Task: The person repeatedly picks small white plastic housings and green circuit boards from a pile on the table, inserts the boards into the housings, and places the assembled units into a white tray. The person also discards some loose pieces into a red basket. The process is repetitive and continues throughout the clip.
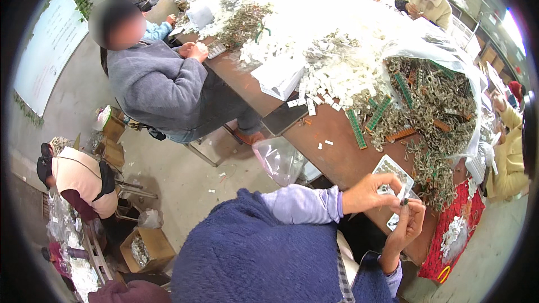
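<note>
Beside hands (393,205), white compartment tray (393,169)

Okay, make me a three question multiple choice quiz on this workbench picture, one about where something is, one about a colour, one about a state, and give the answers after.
1. Where does the white compartment tray lie?
A. on the floor
B. on the brown table under the hands
C. in a cardboard box

2. What colour are the long strips beside the pile of small metal parts?
A. green
B. blue
C. yellow

3. What are the hands doing?
A. resting flat
B. left hand and right hand pinch a small part between them
C. lifting the clear bag

Answers: 1 B, tray on the table edge; 2 A, strips are green; 3 B, fingertips meet on the part.
</note>
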